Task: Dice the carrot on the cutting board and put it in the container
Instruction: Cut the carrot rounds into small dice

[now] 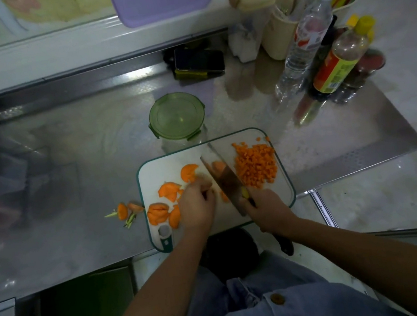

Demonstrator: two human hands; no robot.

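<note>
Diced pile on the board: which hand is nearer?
Right. The right hand grips the knife handle just at the near edge of the diced pile. The left hand holds carrot on the other side of the blade, farther to the left.

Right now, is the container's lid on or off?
On. The green lid covers the clear container behind the cutting board; whether its clips are latched, cannot tell.

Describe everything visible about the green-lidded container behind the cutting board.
The container is round, with a clear, glass-like body and a translucent green lid that has clip tabs around its rim. The lid is on. It stands upright on the metal counter, just beyond the far edge of the cutting board. Nothing holds it; contents unclear.
</note>
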